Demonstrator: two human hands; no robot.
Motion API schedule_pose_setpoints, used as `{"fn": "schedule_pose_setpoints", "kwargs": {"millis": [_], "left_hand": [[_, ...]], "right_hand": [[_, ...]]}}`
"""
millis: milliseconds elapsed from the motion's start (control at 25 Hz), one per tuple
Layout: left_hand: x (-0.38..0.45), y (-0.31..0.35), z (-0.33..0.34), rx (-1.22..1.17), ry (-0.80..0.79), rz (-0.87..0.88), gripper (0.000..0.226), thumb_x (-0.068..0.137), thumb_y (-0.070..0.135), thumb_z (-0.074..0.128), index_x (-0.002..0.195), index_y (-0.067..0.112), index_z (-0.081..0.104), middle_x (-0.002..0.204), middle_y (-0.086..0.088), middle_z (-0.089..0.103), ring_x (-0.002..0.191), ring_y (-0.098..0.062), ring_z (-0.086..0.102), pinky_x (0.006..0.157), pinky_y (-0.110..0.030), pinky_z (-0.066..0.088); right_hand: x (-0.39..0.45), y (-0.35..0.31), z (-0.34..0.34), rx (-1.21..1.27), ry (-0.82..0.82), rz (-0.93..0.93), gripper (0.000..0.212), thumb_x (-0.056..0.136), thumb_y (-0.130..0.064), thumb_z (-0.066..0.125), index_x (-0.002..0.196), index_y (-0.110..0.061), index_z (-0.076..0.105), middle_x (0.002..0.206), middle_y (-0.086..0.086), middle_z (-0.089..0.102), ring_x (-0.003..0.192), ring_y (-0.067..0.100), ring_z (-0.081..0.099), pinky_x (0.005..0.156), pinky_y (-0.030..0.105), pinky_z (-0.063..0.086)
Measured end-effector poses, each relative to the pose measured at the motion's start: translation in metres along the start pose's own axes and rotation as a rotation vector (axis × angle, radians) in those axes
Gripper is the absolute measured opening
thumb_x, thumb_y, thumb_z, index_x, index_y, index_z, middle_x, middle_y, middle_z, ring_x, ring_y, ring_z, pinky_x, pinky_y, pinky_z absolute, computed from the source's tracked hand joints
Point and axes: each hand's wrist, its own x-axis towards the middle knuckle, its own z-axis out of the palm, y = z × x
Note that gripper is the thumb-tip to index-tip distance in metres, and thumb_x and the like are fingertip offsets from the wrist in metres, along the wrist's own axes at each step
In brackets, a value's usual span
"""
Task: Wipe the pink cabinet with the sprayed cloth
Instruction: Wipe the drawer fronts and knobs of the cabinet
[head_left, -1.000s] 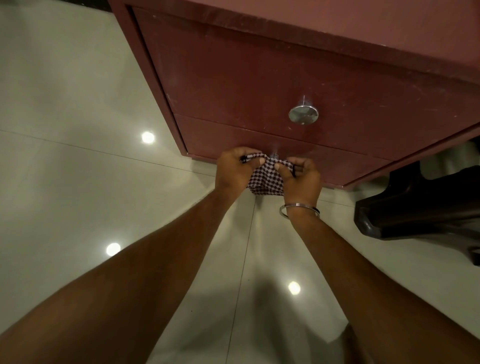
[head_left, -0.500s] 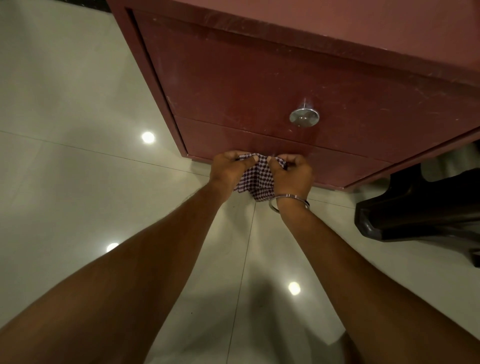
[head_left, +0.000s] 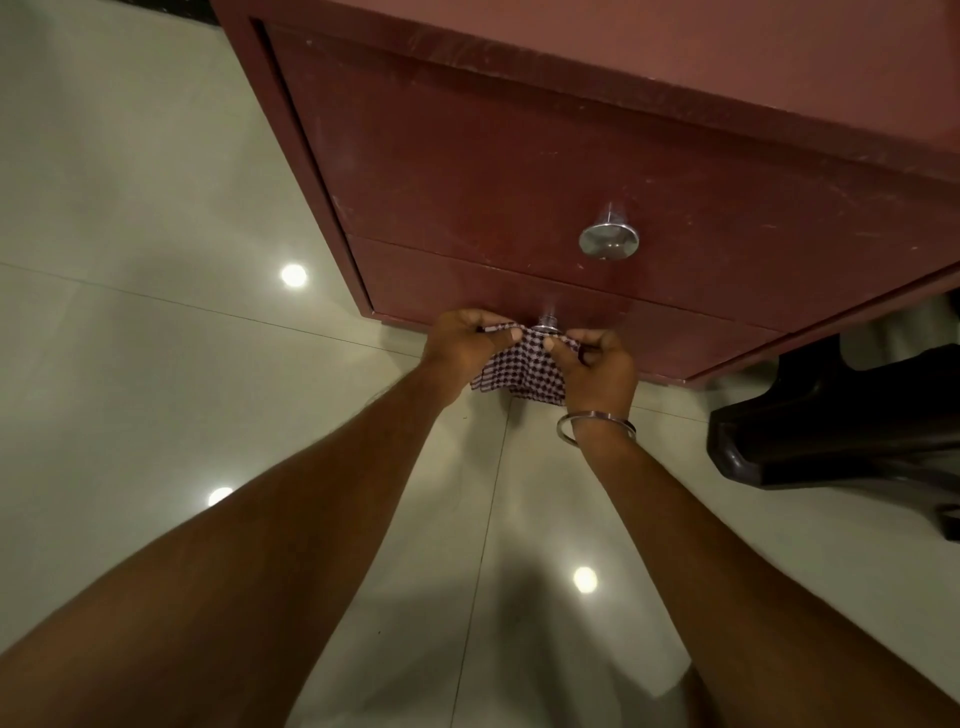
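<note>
Just below the cabinet's (head_left: 519, 171) lower knob (head_left: 548, 323), the left hand (head_left: 460, 345) and right hand (head_left: 597, 369) pinch the checked cloth (head_left: 519, 369), now stretched wider than a second ago, seemingly readied for wiping.

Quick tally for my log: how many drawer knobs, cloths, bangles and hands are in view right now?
Drawer knobs: 2, the upper knob and the lower knob partly hidden behind the cloth
Checked cloth: 1
Bangle: 1
Hands: 2, the left hand and the right hand, both pinching the cloth
Total: 6
</note>
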Motion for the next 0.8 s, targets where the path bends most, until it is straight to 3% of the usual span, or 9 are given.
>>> {"fn": "schedule_pose_setpoints", "kwargs": {"millis": [200,400,560,640,800], "left_hand": [[0.004,-0.007,0.014,0.070,0.103,0.089,0.018,0.080,0.007,0.074,0.098,0.005,0.074,0.094,-0.009,0.072,0.083,-0.019,0.067,0.077,-0.030,0.057],[0.002,-0.008,0.017,0.018,0.164,0.077,0.020,0.078,0.005,0.076,0.098,0.003,0.074,0.089,-0.008,0.072,0.075,-0.014,0.067,0.070,-0.023,0.057],[0.001,-0.011,0.000,-0.110,-0.005,0.091,0.024,0.079,0.001,0.074,0.102,0.001,0.071,0.087,-0.007,0.071,0.076,-0.014,0.068,0.070,-0.022,0.058],[0.002,-0.008,0.003,-0.079,0.038,0.090,0.022,0.077,-0.001,0.074,0.100,0.000,0.072,0.086,-0.009,0.070,0.080,-0.020,0.068,0.073,-0.026,0.058],[0.004,-0.006,0.020,-0.011,0.179,0.042,0.021,0.075,0.003,0.078,0.095,0.005,0.075,0.086,-0.003,0.069,0.078,-0.014,0.066,0.069,-0.017,0.055]], "right_hand": [[0.013,0.010,-0.002,-0.087,-0.016,0.017,0.030,0.071,-0.010,0.080,0.095,-0.004,0.062,0.086,0.010,0.065,0.077,0.017,0.060,0.054,0.004,0.044],[0.007,0.016,0.005,-0.049,0.018,0.019,0.031,0.074,-0.005,0.077,0.100,-0.005,0.062,0.096,0.015,0.070,0.087,0.022,0.067,0.075,0.031,0.056],[-0.005,0.017,0.005,-0.002,0.024,-0.014,0.029,0.075,-0.002,0.075,0.100,-0.005,0.062,0.093,0.010,0.069,0.083,0.016,0.066,0.073,0.027,0.055],[0.001,0.015,0.010,-0.021,0.090,0.007,0.030,0.073,-0.001,0.077,0.099,-0.002,0.064,0.096,0.014,0.070,0.083,0.014,0.064,0.074,0.024,0.052],[0.011,0.009,0.015,0.010,0.171,0.108,0.030,0.070,0.001,0.078,0.098,0.001,0.066,0.097,0.018,0.070,0.087,0.023,0.067,0.068,0.016,0.049]]}}
